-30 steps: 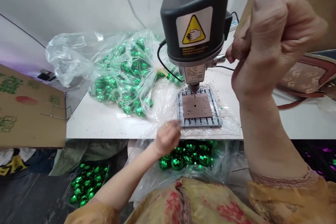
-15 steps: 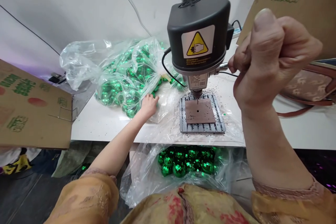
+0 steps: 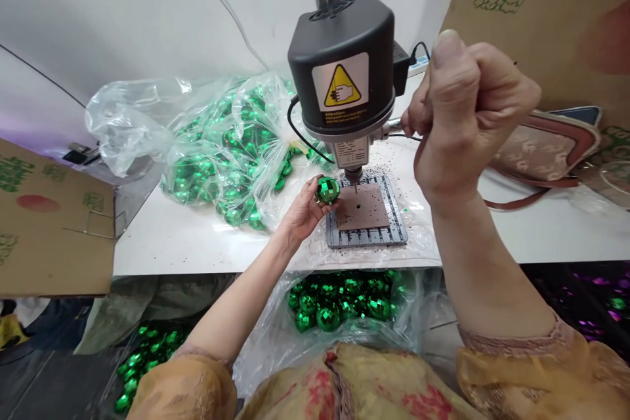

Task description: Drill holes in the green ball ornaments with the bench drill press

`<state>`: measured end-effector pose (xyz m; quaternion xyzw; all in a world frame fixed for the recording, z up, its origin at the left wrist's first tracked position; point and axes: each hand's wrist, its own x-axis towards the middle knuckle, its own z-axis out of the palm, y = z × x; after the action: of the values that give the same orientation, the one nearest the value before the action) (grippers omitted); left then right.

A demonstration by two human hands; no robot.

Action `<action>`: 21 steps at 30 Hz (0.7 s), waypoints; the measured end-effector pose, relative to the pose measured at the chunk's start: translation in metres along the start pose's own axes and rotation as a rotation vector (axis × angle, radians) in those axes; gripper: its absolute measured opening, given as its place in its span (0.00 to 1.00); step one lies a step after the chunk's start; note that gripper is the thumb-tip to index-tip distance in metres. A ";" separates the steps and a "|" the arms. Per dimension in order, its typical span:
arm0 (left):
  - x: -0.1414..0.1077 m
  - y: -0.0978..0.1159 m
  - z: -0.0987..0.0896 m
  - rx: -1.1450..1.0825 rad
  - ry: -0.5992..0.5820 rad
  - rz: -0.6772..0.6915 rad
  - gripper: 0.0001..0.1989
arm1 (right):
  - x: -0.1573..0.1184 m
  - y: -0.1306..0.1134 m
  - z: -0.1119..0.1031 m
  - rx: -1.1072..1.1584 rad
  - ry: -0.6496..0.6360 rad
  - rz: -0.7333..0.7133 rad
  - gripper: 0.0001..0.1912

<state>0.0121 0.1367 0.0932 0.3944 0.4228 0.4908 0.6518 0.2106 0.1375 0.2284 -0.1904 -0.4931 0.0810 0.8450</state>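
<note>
**Q:** Setting, left to right?

**A:** White table against a white wall. Cardboard flap [image 3: 54,223] at far left, loose green baubles [image 3: 145,357] on the dark floor below it. Next along the table, a clear plastic bag [image 3: 216,157] packed with more of them, mirrored finish.

**Q:** Left hand?

**A:** Left hand [image 3: 305,213] palm up, fingers [image 3: 322,208] curved and slightly parted, cradling one bauble [image 3: 327,190]. The bauble sits just beside the drill bit [image 3: 355,188], above the left edge of the brown pad [image 3: 359,207], not touching it. Pad lies on a slotted grey plate [image 3: 367,236], black specks scattered around.

**Q:** What's under the table edge?

**A:** Second clear bag [image 3: 339,308] of baubles, resting in the person's lap area.

**Q:** Right hand?

**A:** Right hand [image 3: 467,111] raised in a tight fist beside the bench drill [image 3: 342,72], fingers [image 3: 492,79] curled in, thumb pressed along them. It closes on the end of the metal lever [image 3: 394,123]. Exact finger contact is hidden behind the fist.

**Q:** Far right?

**A:** Brown-trimmed handbag [image 3: 546,154] on the table, cardboard sheet [image 3: 536,20] behind.
</note>
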 end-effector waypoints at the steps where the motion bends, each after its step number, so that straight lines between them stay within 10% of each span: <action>1: 0.001 -0.006 0.002 0.013 0.029 0.026 0.29 | 0.000 -0.001 -0.001 -0.020 -0.005 0.006 0.27; 7: 0.002 -0.033 0.010 0.227 0.101 0.266 0.32 | -0.001 -0.004 -0.002 -0.117 -0.036 0.034 0.27; 21: 0.012 -0.058 0.014 0.413 -0.067 0.343 0.31 | -0.001 -0.006 0.002 -0.118 -0.013 0.029 0.32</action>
<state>0.0450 0.1352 0.0415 0.6011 0.4191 0.4840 0.4783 0.2085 0.1324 0.2307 -0.2464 -0.4995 0.0653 0.8280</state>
